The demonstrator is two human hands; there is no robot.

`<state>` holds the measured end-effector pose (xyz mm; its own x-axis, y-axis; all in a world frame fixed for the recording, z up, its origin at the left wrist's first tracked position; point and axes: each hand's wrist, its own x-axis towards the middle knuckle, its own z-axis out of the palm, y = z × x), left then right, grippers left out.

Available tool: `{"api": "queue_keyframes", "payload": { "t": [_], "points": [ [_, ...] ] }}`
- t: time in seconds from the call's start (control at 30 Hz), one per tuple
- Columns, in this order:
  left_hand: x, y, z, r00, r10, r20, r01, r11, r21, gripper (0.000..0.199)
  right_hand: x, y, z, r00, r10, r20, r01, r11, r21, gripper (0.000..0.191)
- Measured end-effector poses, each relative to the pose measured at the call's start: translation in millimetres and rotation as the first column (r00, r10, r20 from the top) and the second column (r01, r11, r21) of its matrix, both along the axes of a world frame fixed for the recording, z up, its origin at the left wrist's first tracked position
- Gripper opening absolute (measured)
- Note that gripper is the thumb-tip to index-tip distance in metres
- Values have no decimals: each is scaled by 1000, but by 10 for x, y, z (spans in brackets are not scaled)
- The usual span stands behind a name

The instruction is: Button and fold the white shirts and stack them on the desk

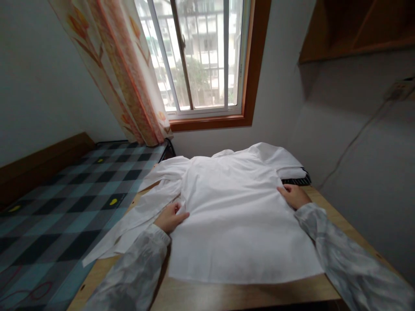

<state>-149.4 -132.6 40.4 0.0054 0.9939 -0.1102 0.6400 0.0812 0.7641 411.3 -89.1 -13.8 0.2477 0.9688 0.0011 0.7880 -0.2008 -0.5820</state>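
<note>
A white shirt (240, 224) is spread over a wooden table (201, 296), its lower hem near the front edge. One sleeve stretches out to the left, past the table's side. My left hand (171, 217) pinches the shirt's left edge between thumb and fingers. On the opposite side, my right hand (294, 196) is closed on the shirt's right edge, a little farther from me. Folds run across the cloth between both hands. The far end of the shirt is bunched up.
Left of the table stands a bed with a checked cover (106, 185). A dark striped item (303, 178) lies under white cloth at the far right. Behind are a window (201, 56) and a flowered curtain (126, 73); a cable (348, 147) hangs on the right wall.
</note>
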Motion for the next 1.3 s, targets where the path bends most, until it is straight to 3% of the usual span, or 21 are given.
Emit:
{"api": "queue_keyframes", "payload": {
  "t": [0.17,0.33,0.43,0.57,0.77,0.9,0.97,1.13,1.2,1.3],
  "points": [
    [90,284,174,987,145,-68,-145,989,-7,60,-62,129,44,997,-37,60,36,999,16,45],
    [255,523,256,995,57,-85,-47,992,119,44,-153,248,84,991,-92,97,85,994,73,50],
    [234,479,157,992,116,40,-121,974,190,52,-126,176,25,987,-93,128,75,987,143,48],
    [165,339,73,950,156,272,-195,973,121,70,-78,47,-57,989,-117,93,99,978,185,51],
    [83,291,167,971,-22,237,53,990,-128,76,-96,20,-59,993,-113,25,106,976,191,46],
    [53,293,143,977,-70,201,70,998,9,73,-93,-15,-61,984,-137,115,114,976,186,45],
    [45,281,126,984,-79,162,71,996,55,66,-91,-40,-57,976,-127,175,102,984,145,46],
    [-111,241,220,988,-151,-37,148,986,-80,41,-95,-82,75,947,-109,303,94,994,63,41],
    [-183,239,338,960,-135,-246,117,989,-87,34,-112,-86,185,922,-114,371,67,988,138,41],
    [-102,286,570,822,-34,-569,72,996,45,30,-228,-47,362,885,-65,460,-96,943,319,45]
  ]
}}
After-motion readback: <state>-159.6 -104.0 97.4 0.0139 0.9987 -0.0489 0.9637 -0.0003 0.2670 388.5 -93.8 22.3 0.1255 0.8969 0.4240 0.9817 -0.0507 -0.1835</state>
